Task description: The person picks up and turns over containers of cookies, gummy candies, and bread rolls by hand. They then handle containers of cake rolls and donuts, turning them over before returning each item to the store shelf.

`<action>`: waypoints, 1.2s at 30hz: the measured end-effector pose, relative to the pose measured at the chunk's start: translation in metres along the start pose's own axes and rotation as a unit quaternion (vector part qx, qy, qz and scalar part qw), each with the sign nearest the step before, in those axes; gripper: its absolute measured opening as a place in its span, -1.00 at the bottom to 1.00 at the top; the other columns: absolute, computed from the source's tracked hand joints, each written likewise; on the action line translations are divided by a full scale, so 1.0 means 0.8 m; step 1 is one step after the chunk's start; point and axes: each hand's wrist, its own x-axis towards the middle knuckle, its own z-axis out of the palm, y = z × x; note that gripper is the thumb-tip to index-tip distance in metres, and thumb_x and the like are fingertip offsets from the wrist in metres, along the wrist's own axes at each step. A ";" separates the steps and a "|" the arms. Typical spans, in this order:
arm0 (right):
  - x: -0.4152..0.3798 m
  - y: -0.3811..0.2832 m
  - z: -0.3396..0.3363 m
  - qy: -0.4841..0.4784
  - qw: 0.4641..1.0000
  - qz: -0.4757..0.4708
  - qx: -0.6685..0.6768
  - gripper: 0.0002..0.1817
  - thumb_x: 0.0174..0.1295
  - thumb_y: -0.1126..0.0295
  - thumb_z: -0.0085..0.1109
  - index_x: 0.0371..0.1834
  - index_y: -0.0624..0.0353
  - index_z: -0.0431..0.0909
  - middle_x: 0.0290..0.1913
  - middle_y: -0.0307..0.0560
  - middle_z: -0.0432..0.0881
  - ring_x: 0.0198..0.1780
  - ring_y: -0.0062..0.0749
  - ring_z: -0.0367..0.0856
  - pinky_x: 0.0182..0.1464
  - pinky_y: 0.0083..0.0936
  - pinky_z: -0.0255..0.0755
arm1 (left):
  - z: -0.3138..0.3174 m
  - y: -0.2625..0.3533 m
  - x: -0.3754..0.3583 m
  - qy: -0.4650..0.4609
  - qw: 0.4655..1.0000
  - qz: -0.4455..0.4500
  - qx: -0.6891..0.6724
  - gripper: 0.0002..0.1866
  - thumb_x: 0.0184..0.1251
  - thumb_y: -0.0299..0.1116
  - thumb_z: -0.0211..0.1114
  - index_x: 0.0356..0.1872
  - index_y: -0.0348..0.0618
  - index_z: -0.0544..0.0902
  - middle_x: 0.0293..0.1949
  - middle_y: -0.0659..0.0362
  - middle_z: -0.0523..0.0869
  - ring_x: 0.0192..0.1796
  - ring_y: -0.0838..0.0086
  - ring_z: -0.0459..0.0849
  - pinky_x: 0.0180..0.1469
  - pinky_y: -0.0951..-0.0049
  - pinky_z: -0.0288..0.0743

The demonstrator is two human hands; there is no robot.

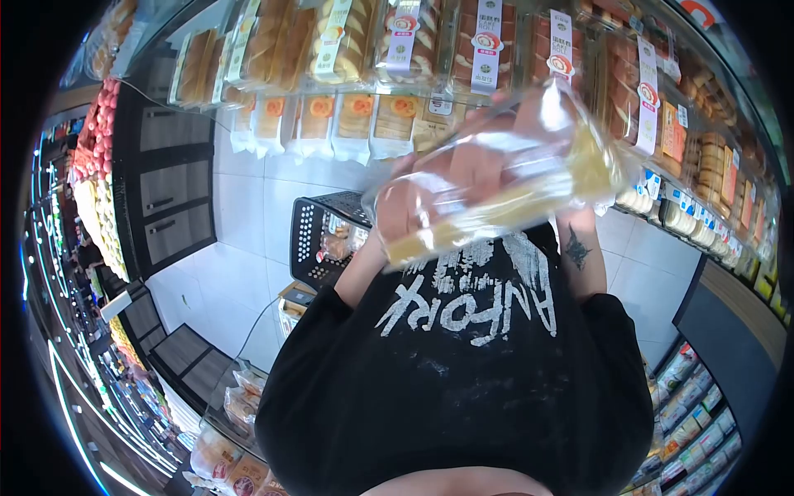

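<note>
Cake pack: a long, clear plastic box (480,178), crinkly with glare and slightly blurred; smooth brown, rounded pieces show through, above a shiny gold band along the near edge. It is held aslant in front of the chest, in both hands.
Left hand: mostly behind the pack's left end (400,166); the fingers have hold of it there, but how widely they spread I cannot tell.
Right hand: at the pack's right part (576,214), mostly covered by it; it has hold of the pack, finger spread again hidden.
Right forearm: bare, with a dark inked mark (577,250).
Shirt: black, soft cloth (463,388) with rough white lettering and pale smudges.
Roll boxes: clear, oblong boxes (405,41) in a row beyond the pack, wrapped with pale paper bands.
Bagged slices: pale, squarish goods (357,124) below that row, with round orange prints.
Basket: black, perforated plastic (306,240), wrapped goods inside.
Floor: glossy white square tiles (240,186).
Cabinet: dark, flat-fronted panels (175,186) with bar handles.
</note>
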 end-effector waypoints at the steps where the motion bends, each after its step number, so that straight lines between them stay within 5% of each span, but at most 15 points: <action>1: 0.010 -0.019 0.017 0.067 0.994 0.047 0.068 -0.42 0.09 0.24 0.07 0.16 0.28 0.20 0.04 0.11 0.38 0.02 -0.20 0.44 0.00 -0.24 0.41 | -0.006 -0.001 -0.003 -0.008 1.000 -0.006 -0.011 -0.32 0.10 -0.07 0.12 0.20 -0.27 0.22 0.07 -0.05 0.45 0.03 0.19 0.49 0.08 0.25 0.41; 2: 0.023 -0.036 0.036 0.134 0.977 0.095 0.135 -0.34 0.13 0.10 0.07 0.22 0.26 0.15 0.14 0.15 0.32 0.09 -0.17 0.42 0.05 -0.17 0.42 | -0.012 0.002 -0.005 -0.013 1.000 -0.008 -0.022 -0.31 0.08 -0.09 0.15 0.20 -0.27 0.22 0.06 -0.05 0.46 0.02 0.18 0.51 0.06 0.25 0.42; 4: 0.018 -0.016 0.059 0.220 0.975 -0.022 -0.004 -0.39 0.18 0.16 0.00 0.25 0.18 0.11 0.18 0.13 0.26 0.17 -0.20 0.32 0.10 -0.15 0.35 | -0.023 0.014 -0.004 -0.031 0.999 -0.006 -0.027 -0.31 0.06 -0.12 0.19 0.20 -0.26 0.23 0.03 -0.06 0.49 -0.02 0.17 0.55 0.03 0.26 0.46; 6: -0.008 0.014 -0.015 0.357 0.924 0.008 -0.140 -0.42 0.22 0.22 -0.06 0.28 0.15 0.06 0.19 0.12 0.22 0.22 -0.23 0.25 0.12 -0.15 0.32 | -0.033 0.043 0.003 -0.090 0.993 -0.040 -0.071 -0.27 0.06 -0.13 0.18 0.25 -0.21 0.14 -0.02 -0.04 0.53 -0.10 0.19 0.59 -0.04 0.27 0.50; 9: 0.004 0.003 0.000 0.228 0.963 -0.080 -0.124 -0.37 0.13 0.47 -0.03 0.29 0.15 -0.02 0.12 0.10 0.27 -0.07 -0.25 0.48 -0.05 -0.33 0.44 | 0.024 0.053 0.021 0.091 0.960 0.144 0.224 -0.27 0.13 -0.17 0.13 0.29 -0.17 0.04 0.07 -0.01 0.45 0.04 0.25 0.50 0.05 0.27 0.41; 14: -0.003 0.015 0.011 0.221 0.959 -0.024 -0.176 -0.29 0.14 0.49 -0.09 0.36 0.12 -0.19 0.17 0.09 0.19 0.02 -0.25 0.44 0.11 -0.34 0.31 | 0.085 0.052 0.093 0.227 0.819 0.220 0.480 -0.33 0.22 -0.22 0.07 0.30 -0.10 0.01 0.19 0.06 0.29 0.23 0.36 0.28 0.20 0.31 0.20; 18: 0.004 0.023 -0.002 0.268 0.942 -0.081 -0.185 -0.29 0.12 0.51 -0.12 0.35 0.19 -0.19 0.16 0.11 0.17 0.04 -0.25 0.41 0.16 -0.34 0.24 | 0.078 0.053 0.126 0.258 0.743 0.222 0.576 -0.33 0.21 -0.21 0.11 0.29 -0.09 0.04 0.17 0.03 0.29 0.20 0.37 0.28 0.19 0.39 0.14; 22: 0.006 0.022 -0.011 0.286 0.936 -0.101 -0.181 -0.30 0.11 0.52 -0.11 0.34 0.20 -0.16 0.16 0.12 0.16 0.05 -0.26 0.40 0.17 -0.35 0.21 | 0.070 0.061 0.148 0.251 0.728 0.210 0.603 -0.28 0.20 -0.20 0.16 0.30 -0.11 0.00 0.15 -0.03 0.29 0.18 0.35 0.29 0.18 0.42 0.15; 29: 0.011 0.029 -0.029 0.327 0.909 -0.099 -0.240 -0.27 0.11 0.46 0.02 0.34 0.16 -0.13 0.15 0.06 0.23 0.00 -0.39 0.43 0.11 -0.50 0.25 | 0.052 0.065 0.154 0.135 0.642 0.227 0.720 -0.08 -0.02 -0.29 0.40 0.26 -0.33 -0.04 0.08 -0.08 0.36 0.15 0.33 0.37 0.13 0.38 0.30; 32: 0.013 0.029 -0.023 0.373 0.856 -0.025 -0.358 -0.27 0.09 0.38 0.09 0.32 0.19 -0.04 0.13 0.10 0.25 -0.01 -0.40 0.44 0.09 -0.52 0.25 | 0.055 0.058 0.152 0.143 0.657 0.235 0.702 -0.03 -0.09 -0.31 0.46 0.25 -0.35 -0.03 0.05 -0.08 0.39 0.13 0.34 0.40 0.12 0.39 0.32; 36: 0.013 0.023 -0.001 0.391 0.712 -0.038 -0.581 -0.29 0.04 0.34 0.12 0.27 0.25 0.05 0.12 0.18 0.25 0.09 -0.23 0.36 0.15 -0.43 0.20 | 0.048 0.059 0.147 0.159 0.638 0.243 0.713 -0.04 -0.10 -0.31 0.47 0.24 -0.37 0.00 0.05 -0.09 0.40 0.12 0.33 0.41 0.13 0.40 0.31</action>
